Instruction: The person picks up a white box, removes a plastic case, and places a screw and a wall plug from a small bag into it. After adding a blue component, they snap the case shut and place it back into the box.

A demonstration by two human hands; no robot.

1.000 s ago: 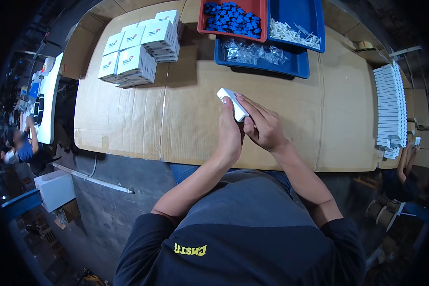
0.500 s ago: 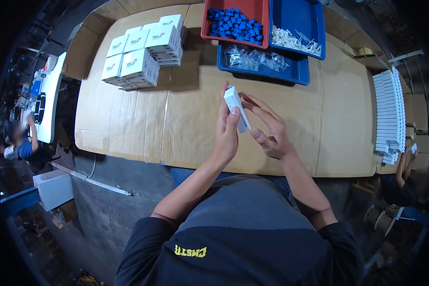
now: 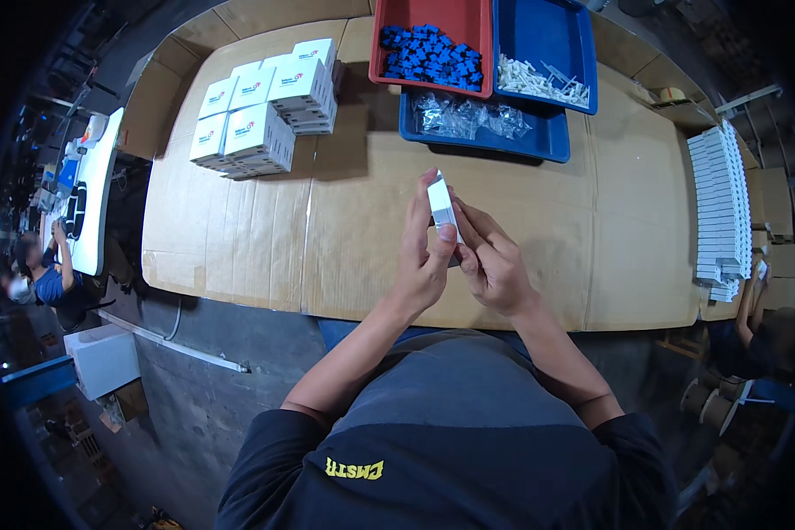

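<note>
Above the middle of the cardboard-covered table (image 3: 371,234), a small flat white box (image 3: 441,201) stands on edge between my hands. My left hand (image 3: 422,269) is closed on it, with the thumb against its near face and the fingers along its left side. My right hand (image 3: 502,269) presses its thumb and curled fingers together at the lower right side of the same box. The fingers hide the lower part of the box.
At the back left stand stacks of white boxes (image 3: 258,132). A red tray (image 3: 437,13) holds blue plastic pieces; one blue tray (image 3: 543,35) holds white pieces, another (image 3: 549,141) clear plastic bags. White flat pieces (image 3: 723,212) are piled at the right. Other people (image 3: 57,281) work on both sides.
My right hand has closed in from beside the white box, its thumb and fingers now together at the lower side. The box has turned more upright and moved slightly nearer.
</note>
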